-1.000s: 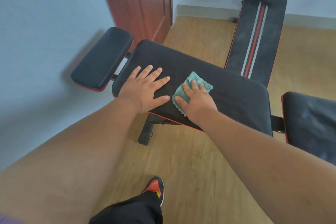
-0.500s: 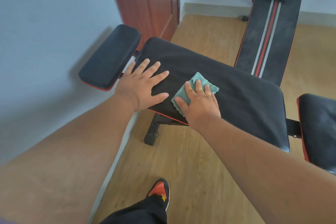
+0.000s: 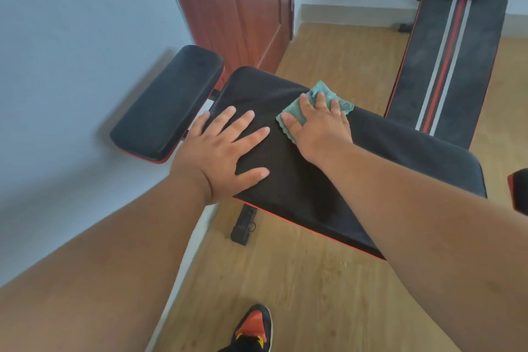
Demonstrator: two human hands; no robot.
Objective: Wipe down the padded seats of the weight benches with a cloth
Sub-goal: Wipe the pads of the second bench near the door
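Observation:
A black padded bench seat [image 3: 400, 163] with red trim runs across the middle of the view. My right hand [image 3: 320, 126] presses a teal cloth [image 3: 328, 94] flat against the pad near its far edge, fingers straight. My left hand [image 3: 225, 157] rests flat on the pad's near left part, fingers spread, holding nothing. A smaller black pad [image 3: 168, 103] of the same bench sits to the left by the wall.
A second black bench [image 3: 485, 46] with red and white stripes stands at the back right. Another black pad's edge [image 3: 518, 191] shows at the right border. A red-brown door [image 3: 243, 8] is behind, a blue wall on the left, wooden floor and my shoe [image 3: 254, 326] below.
My right hand has slid the cloth from the near edge of the pad toward its far edge. My left hand stays flat on the pad.

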